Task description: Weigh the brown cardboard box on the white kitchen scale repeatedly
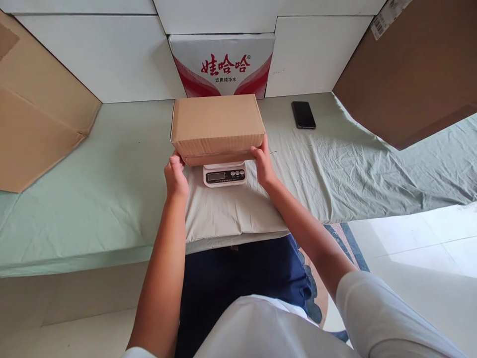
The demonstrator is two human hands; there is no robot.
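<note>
Person stands at a cloth-covered counter (122, 174) w/ both arms stretched fwd, holding a plain brown box (218, 119) btwn the hands. L hand (176, 179) grips the box's lower front L corner, thumb up; R hand (264, 163) grips its front R corner, thumb on the front face, fingers round the R side. Box is closed, long side facing the person, and sits directly over/behind a small white digital scale (224, 176); can't tell if its underside rests on the scale or is held just above. Scale's front part sticks out twd the person, w/ a dark strip carrying a small display (216, 176) + round btns; reading n/a, too small to make out. Behind the brown box, nr the back, stands a red-and-white box (225, 64) w/ red Chinese lettering, btwn white panels (93, 54). A black phone (303, 115) lies flat on the cloth, R of the brown box & well apart from the R hand. Big cardboard cartons flank the setup: L carton (40, 109) at the far L edge, R carton (413, 74) at upper R w/ a barcode label (385, 22). Cloth is pale green, wrinkled esp. on the R.
</note>
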